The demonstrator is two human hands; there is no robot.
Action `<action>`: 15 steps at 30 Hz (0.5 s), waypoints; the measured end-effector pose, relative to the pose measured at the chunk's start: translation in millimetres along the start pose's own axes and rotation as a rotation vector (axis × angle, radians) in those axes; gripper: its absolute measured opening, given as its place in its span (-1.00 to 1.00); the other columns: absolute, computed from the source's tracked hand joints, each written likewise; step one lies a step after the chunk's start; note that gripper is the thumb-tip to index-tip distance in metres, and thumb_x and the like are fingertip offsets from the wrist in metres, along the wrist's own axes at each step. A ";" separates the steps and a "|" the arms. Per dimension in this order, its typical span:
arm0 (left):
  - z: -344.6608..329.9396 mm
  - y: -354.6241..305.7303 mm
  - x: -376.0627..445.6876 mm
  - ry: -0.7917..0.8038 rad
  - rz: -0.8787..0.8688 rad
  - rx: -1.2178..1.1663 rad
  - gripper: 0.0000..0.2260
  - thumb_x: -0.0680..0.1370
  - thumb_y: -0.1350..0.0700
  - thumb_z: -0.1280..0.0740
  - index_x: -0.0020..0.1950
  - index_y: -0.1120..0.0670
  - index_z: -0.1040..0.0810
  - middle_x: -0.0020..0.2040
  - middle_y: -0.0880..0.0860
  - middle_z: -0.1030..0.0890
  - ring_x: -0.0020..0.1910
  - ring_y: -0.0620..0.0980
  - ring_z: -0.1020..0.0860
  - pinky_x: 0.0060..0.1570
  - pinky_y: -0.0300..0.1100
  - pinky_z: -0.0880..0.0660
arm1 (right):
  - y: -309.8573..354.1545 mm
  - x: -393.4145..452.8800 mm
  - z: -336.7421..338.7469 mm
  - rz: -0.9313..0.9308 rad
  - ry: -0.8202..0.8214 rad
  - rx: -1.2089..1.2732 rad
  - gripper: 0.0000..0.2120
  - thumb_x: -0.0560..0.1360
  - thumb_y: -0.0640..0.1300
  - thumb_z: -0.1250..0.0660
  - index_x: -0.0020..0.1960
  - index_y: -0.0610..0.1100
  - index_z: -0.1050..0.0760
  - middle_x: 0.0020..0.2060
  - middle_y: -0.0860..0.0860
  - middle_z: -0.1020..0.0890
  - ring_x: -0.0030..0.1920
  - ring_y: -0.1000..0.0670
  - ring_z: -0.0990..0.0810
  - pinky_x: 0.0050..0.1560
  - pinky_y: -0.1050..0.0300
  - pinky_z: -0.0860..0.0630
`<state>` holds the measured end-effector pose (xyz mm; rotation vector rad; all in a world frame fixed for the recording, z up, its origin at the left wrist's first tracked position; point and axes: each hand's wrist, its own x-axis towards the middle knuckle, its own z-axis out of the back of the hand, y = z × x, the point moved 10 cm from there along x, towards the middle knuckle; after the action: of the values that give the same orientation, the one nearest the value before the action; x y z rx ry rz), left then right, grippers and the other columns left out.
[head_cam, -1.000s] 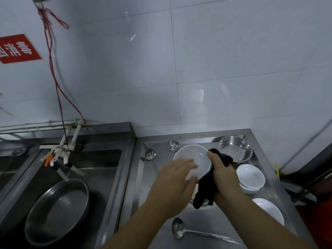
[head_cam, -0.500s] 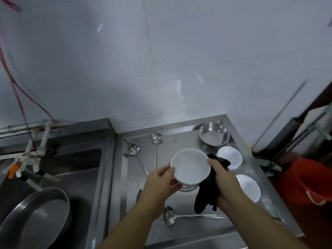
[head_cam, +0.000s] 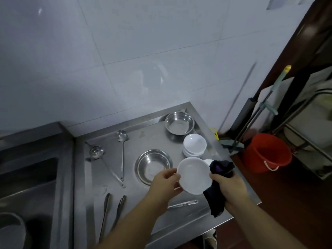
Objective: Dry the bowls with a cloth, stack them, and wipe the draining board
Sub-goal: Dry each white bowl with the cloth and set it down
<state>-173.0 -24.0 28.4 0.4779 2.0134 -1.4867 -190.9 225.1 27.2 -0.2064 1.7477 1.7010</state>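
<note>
We are counting two steel bowls [head_cam: 179, 122] [head_cam: 153, 166], one held white bowl [head_cam: 194, 175], one stack of white bowls [head_cam: 194, 144], two ladles [head_cam: 122, 136] [head_cam: 96, 152], one pair of tongs [head_cam: 112, 211], one dark cloth [head_cam: 216, 193], one red bucket [head_cam: 266, 152], and we are seeing two hands [head_cam: 166, 184] [head_cam: 229, 187].

- White bowl [head_cam: 195, 176]: shallow, held above the board between the two hands, tilted with its hollow facing up toward the camera.
- Dark cloth [head_cam: 218, 184]: bunched and limp, against the held bowl's right rim, one end hanging below the right hand.
- Stack of white bowls [head_cam: 194, 145]: nested upright, beyond the right hand.
- Draining board [head_cam: 143, 209]: dull steel, flat, beneath both hands.
- Another white bowl [head_cam: 208, 161]: only an edge shows, behind the cloth.
</note>
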 end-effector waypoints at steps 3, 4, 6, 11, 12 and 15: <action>-29.6 14.6 22.1 -0.042 0.033 -0.005 -0.87 0.64 0.30 -0.37 0.16 0.15 -0.61 0.13 0.19 -0.69 0.10 0.18 -0.72 -0.10 -0.10 -0.71 | 9.3 31.4 22.8 0.039 -0.032 -0.116 -0.66 0.39 -0.25 -0.61 0.00 0.12 -0.63 -0.10 0.00 -0.74 -0.08 -0.13 -0.73 -0.04 -0.12 -0.69; -39.6 20.9 29.7 -0.061 0.050 -0.003 -0.88 0.64 0.30 -0.36 0.17 0.17 -0.60 0.13 0.20 -0.68 0.09 0.18 -0.72 -0.08 -0.07 -0.72 | 14.0 42.3 29.9 0.054 -0.038 -0.151 -0.65 0.39 -0.24 -0.61 -0.02 0.15 -0.61 -0.13 0.05 -0.73 -0.11 -0.09 -0.72 -0.09 -0.05 -0.67; -59.7 35.0 45.1 -0.092 0.089 0.021 -0.88 0.65 0.27 -0.37 0.17 0.18 -0.59 0.15 0.22 -0.68 0.09 0.19 -0.72 0.03 0.02 -0.73 | 23.4 65.8 42.9 0.081 -0.045 -0.213 -0.65 0.38 -0.21 -0.60 -0.02 0.16 -0.60 -0.20 0.13 -0.70 -0.19 0.02 -0.68 -0.24 0.11 -0.57; -88.5 62.5 75.7 -0.234 0.134 0.086 -0.91 0.64 0.23 -0.38 0.14 0.15 -0.62 0.13 0.18 -0.68 0.09 0.15 -0.70 0.05 0.09 -0.73 | 26.7 117.0 54.1 0.096 0.030 -0.347 -0.63 0.42 -0.24 -0.54 0.07 0.11 -0.54 -0.18 0.12 -0.63 -0.21 0.09 -0.59 -0.29 0.16 -0.42; -91.6 66.2 80.2 -0.263 0.134 0.094 -0.91 0.64 0.23 -0.38 0.12 0.14 -0.63 0.12 0.17 -0.68 0.07 0.14 -0.70 0.02 0.06 -0.73 | 26.1 125.0 53.5 0.099 0.065 -0.365 -0.63 0.43 -0.24 -0.53 0.08 0.12 -0.53 -0.15 0.12 -0.63 -0.18 0.09 -0.59 -0.27 0.15 -0.42; -94.7 74.7 87.9 -0.338 0.135 0.119 -0.93 0.66 0.20 -0.37 0.11 0.10 -0.64 0.08 0.12 -0.70 0.04 0.09 -0.70 -0.16 -0.14 -0.69 | 22.7 142.1 47.5 0.127 0.175 -0.380 -0.64 0.48 -0.28 -0.49 0.01 0.16 -0.50 -0.12 0.08 -0.64 -0.12 0.05 -0.61 -0.22 0.13 -0.45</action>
<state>-218.6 84.3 -63.7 0.3733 1.6087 -1.4972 -294.1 320.4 -29.7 -0.4328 1.5694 2.1575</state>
